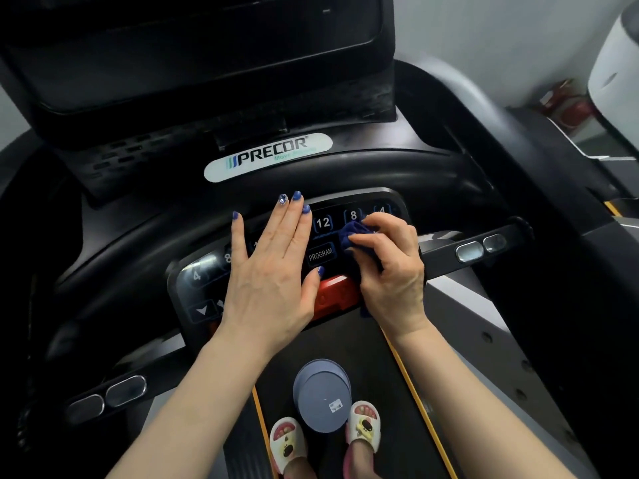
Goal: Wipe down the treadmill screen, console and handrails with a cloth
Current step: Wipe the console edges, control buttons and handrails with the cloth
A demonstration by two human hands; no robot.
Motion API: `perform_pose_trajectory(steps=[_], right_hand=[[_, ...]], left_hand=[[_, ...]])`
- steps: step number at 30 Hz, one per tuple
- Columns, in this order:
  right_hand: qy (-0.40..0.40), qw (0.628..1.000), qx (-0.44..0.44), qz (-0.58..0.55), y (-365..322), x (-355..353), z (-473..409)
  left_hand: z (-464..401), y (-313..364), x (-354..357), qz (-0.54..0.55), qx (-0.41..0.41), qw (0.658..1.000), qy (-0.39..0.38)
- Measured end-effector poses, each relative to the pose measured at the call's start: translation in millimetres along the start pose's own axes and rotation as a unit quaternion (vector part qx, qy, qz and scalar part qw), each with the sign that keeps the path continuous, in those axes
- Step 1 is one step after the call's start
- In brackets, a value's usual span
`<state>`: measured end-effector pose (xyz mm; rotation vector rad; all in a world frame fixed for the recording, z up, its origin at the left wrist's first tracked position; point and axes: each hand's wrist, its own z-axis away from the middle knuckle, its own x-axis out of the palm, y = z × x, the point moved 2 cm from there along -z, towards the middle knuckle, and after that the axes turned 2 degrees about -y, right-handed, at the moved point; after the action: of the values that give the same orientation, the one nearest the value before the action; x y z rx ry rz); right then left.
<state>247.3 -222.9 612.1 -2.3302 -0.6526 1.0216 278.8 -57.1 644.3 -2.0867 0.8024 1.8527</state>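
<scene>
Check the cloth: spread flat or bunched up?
Bunched. The cloth is a crumpled wad gripped in the right hand on the console.

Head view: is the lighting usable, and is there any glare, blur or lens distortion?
Head view: dim, the black screen nearly featureless; glare whitens the Precor label; wide-angle bending curves the front handrail; right hand and blue cloth stay sharp; edges soften.

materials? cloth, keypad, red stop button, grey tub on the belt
Cloth: soft dark-blue fabric, bunched in the right hand.
Keypad: glossy black plastic, likely a membrane; reflections, flat printed keys.
Stop button: red moulded plastic, semi-gloss.
Tub: grey-blue matte plastic, probably; smooth, stickered.
</scene>
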Motion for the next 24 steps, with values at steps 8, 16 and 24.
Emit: perform_pose_trajectory(steps=[8, 16, 24], right_hand=[[-0.008, 1.000, -0.023, -0.003, -10.6, 8.6, -13.7], [-0.007, 1.000, -0.027, 0.009, -21.3, 21.5, -26.0], [-0.004, 1.000, -0.024, 0.007, -27.2, 24.6, -32.4]], left_hand=[[1.9, -9.5, -1.6, -0.007, -0.014, 1.000, 0.002], [2.4, -11.5, 0.5, 0.006, -0.010, 1.000, 0.011], [3.1, -11.9, 3.2, 0.013, -0.009, 1.000, 0.013]])
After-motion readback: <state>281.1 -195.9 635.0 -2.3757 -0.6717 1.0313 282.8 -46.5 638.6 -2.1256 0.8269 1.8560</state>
